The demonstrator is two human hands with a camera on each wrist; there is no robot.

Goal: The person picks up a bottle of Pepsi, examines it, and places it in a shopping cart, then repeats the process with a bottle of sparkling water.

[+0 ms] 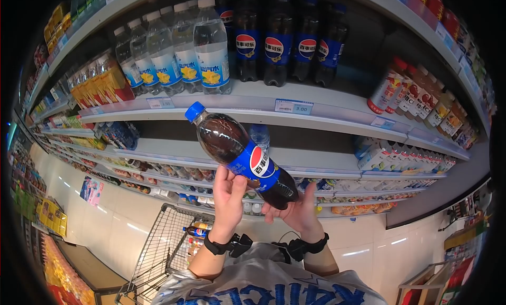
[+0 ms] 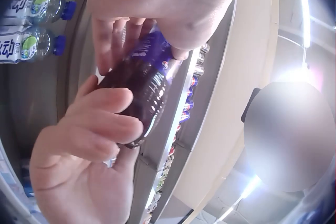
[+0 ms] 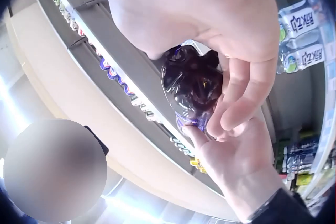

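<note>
A dark Pepsi cola bottle [image 1: 221,139] with a blue cap and blue label is held tilted before the shelf, its cap toward the upper left. My left hand [image 1: 229,197] grips it at the label, thumb across the front. At the base, my right hand [image 1: 300,215] holds the bottle with fingers curled beneath and the thumb beside it. The left wrist view shows the right hand [image 2: 84,166] around the bottle's lower end. In the right wrist view the bottle's ridged base [image 3: 191,82] faces the camera, and the left hand [image 3: 236,161] is behind.
Several cola bottles [image 1: 278,44] stand on the upper shelf [image 1: 253,97], beside clear soda bottles [image 1: 211,54]. Juice bottles [image 1: 416,91] are farther right. A wire shopping cart [image 1: 153,252] at the lower left holds another cola bottle [image 1: 196,231] and other goods.
</note>
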